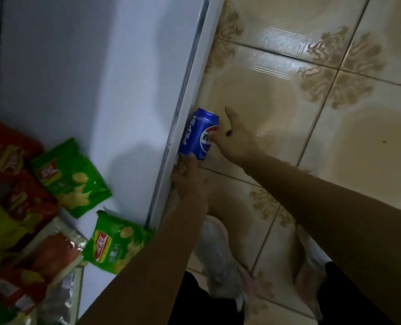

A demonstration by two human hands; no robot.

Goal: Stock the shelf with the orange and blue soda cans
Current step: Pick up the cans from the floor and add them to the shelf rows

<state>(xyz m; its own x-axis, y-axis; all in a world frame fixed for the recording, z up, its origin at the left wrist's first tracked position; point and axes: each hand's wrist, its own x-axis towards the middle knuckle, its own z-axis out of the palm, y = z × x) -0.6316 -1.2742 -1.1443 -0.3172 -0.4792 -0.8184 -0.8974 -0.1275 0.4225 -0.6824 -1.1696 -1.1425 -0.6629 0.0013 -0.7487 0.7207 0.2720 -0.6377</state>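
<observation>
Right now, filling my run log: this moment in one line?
blue can: tilted, at shelf edge | right hand: holds can | left hand: at its base, grip unclear

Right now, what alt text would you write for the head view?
A blue Pepsi can is held tilted at the front edge of a white shelf, above a tiled floor: the right hand holds its side, forefinger straight, and the left hand touches its lower end. Green and red chip bags lie on the shelf to the left.
</observation>
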